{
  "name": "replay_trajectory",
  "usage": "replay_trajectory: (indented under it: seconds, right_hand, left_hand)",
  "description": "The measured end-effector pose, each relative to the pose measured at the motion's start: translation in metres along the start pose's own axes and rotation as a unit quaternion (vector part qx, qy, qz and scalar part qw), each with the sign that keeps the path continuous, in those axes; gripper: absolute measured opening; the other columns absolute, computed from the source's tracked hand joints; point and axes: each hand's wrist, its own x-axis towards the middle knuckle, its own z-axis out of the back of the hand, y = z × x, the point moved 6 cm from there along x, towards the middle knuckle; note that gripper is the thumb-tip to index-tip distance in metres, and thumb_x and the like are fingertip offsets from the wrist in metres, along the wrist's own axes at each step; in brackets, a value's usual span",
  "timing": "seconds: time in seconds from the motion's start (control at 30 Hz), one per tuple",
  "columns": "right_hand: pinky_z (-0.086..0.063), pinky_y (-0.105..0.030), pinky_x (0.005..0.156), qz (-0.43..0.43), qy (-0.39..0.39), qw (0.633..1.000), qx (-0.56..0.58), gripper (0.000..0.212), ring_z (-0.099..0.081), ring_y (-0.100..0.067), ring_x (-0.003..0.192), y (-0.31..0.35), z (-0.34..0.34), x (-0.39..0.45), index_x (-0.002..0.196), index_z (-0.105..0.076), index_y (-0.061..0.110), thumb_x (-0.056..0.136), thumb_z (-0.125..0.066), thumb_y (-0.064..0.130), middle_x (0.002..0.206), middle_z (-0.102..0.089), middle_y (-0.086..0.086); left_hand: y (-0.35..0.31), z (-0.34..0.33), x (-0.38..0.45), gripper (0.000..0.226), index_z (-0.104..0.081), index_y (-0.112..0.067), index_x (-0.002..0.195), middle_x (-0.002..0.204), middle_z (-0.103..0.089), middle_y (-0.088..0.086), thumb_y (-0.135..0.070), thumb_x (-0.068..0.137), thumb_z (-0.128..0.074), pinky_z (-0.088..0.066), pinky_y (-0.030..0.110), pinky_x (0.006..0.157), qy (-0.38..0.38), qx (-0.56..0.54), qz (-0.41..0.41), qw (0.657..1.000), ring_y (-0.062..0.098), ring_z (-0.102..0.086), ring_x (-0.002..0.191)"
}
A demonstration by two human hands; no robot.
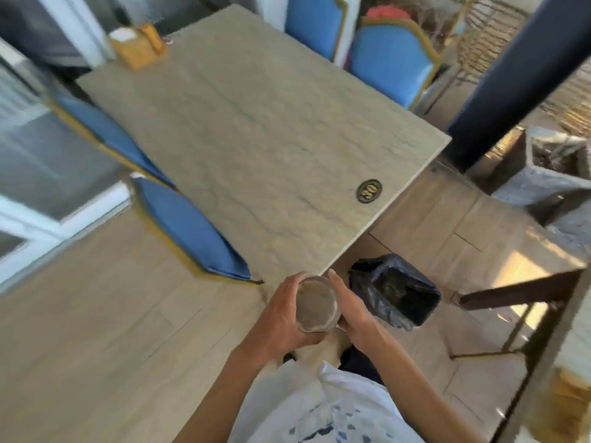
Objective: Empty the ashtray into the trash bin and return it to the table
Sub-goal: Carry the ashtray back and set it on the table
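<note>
Metal, round and dull grey, the ashtray (317, 304) sits between two bare hands just off the near corner of the tabletop (256, 135), above the wooden floor (96, 314); the left hand (281, 318) cups its left side and underside with fingers curled around it; the right hand (350, 310) presses flat against its right side, fingers straight and together; so both hands clasp it from opposite sides. The inside of the ashtray looks greyish and smeared, but blur makes its contents hard to read. Just beside the right hand, on the floor by the table's near edge, stands a trash bin (395, 292) lined with a black bag; its dark interior hides whatever is inside. The tabletop is pale beige stone with faint veins; a small oval number plate (369, 190) lies near its right edge, and a wooden napkin holder (137, 47) stands at the far left corner. Blue chairs (188, 225) with gold trim are tucked along the left and far sides, partly hidden under the table. The frame is motion-blurred; the person's white patterned shirt (339, 410) is cut off at the bottom.
</note>
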Motion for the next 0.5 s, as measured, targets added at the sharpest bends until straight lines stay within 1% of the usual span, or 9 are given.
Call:
replay_trajectory:
  seconds: [0.07,0.1,0.17,0.23,0.3,0.33,0.4,0.43,0.5]
  right_hand:
    - [-0.058,-0.032,0.079,0.007,0.023,0.998,-0.050,0.055,-0.076,-0.017,0.093,0.009,-0.039,-0.002,0.096,-0.082,0.022,0.095,-0.052,0.067,0.097,-0.084,-0.001]
    - [-0.059,-0.034,0.084,0.016,0.032,0.997,-0.075,0.055,-0.076,-0.018,0.094,0.015,-0.056,-0.002,0.096,-0.082,0.021,0.094,-0.052,0.067,0.100,-0.083,-0.003]
    - [-0.058,-0.042,0.096,0.042,0.053,0.989,-0.129,0.063,-0.076,-0.024,0.099,0.023,-0.089,0.000,0.098,-0.083,0.018,0.086,-0.057,0.074,0.104,-0.082,-0.008]
    - [-0.058,-0.050,0.098,0.057,0.074,0.982,-0.163,0.070,-0.077,-0.033,0.100,0.027,-0.118,0.001,0.095,-0.084,0.016,0.074,-0.061,0.078,0.098,-0.083,-0.013]
    - [-0.061,-0.046,0.089,0.067,0.084,0.976,-0.188,0.062,-0.076,-0.038,0.099,0.034,-0.144,-0.001,0.093,-0.084,0.013,0.083,-0.061,0.070,0.096,-0.081,-0.018]
    - [-0.062,-0.038,0.076,0.075,0.094,0.972,-0.203,0.058,-0.077,-0.035,0.092,0.038,-0.156,-0.004,0.095,-0.083,0.011,0.092,-0.058,0.063,0.093,-0.081,-0.017]
    - [-0.056,-0.024,0.053,0.091,0.117,0.963,-0.226,0.052,-0.074,-0.021,0.070,0.046,-0.178,-0.005,0.091,-0.079,0.007,0.103,-0.050,0.049,0.081,-0.078,-0.011]
    - [-0.053,-0.021,0.049,0.094,0.124,0.960,-0.234,0.051,-0.072,-0.016,0.062,0.048,-0.186,-0.003,0.085,-0.077,0.009,0.105,-0.048,0.045,0.073,-0.076,-0.006]
    - [-0.050,-0.026,0.059,0.112,0.134,0.952,-0.250,0.053,-0.066,-0.017,0.062,0.056,-0.203,0.000,0.084,-0.076,0.007,0.106,-0.045,0.044,0.069,-0.073,-0.002]
  left_hand:
    - [0.017,0.029,-0.021,0.108,-0.032,-0.035,0.144,0.138,-0.044,-0.024,-0.051,0.055,-0.092,-0.045,0.021,0.104,-0.045,-0.018,0.026,0.998,-0.003,-0.046,0.129]
    - [0.025,0.042,-0.031,0.107,-0.034,-0.036,0.143,0.138,-0.045,-0.023,-0.051,0.055,-0.092,-0.045,0.021,0.103,-0.067,-0.022,0.037,0.997,-0.002,-0.047,0.128]
    - [0.038,0.067,-0.050,0.103,-0.036,-0.038,0.140,0.135,-0.047,-0.024,-0.050,0.055,-0.092,-0.045,0.018,0.100,-0.112,-0.023,0.057,0.992,-0.003,-0.048,0.125]
    - [0.049,0.090,-0.068,0.098,-0.039,-0.041,0.136,0.130,-0.049,-0.026,-0.048,0.053,-0.092,-0.044,0.017,0.097,-0.156,-0.025,0.078,0.984,-0.005,-0.049,0.121]
    - [0.060,0.108,-0.080,0.096,-0.044,-0.038,0.133,0.128,-0.052,-0.025,-0.048,0.052,-0.093,-0.046,0.020,0.098,-0.195,-0.026,0.090,0.976,-0.002,-0.051,0.120]
    - [0.064,0.116,-0.084,0.095,-0.045,-0.036,0.133,0.128,-0.053,-0.024,-0.049,0.052,-0.093,-0.048,0.022,0.098,-0.211,-0.026,0.093,0.973,0.000,-0.053,0.120]
    - [0.075,0.132,-0.091,0.097,-0.045,-0.036,0.133,0.128,-0.053,-0.023,-0.052,0.051,-0.093,-0.050,0.026,0.097,-0.236,-0.022,0.102,0.966,0.002,-0.054,0.119]
    - [0.080,0.139,-0.093,0.097,-0.044,-0.037,0.133,0.127,-0.053,-0.023,-0.052,0.050,-0.093,-0.051,0.028,0.096,-0.246,-0.020,0.108,0.963,0.003,-0.054,0.118]
    - [0.088,0.156,-0.097,0.096,-0.042,-0.040,0.132,0.125,-0.051,-0.024,-0.048,0.050,-0.093,-0.053,0.031,0.093,-0.267,-0.021,0.122,0.956,0.003,-0.054,0.117]
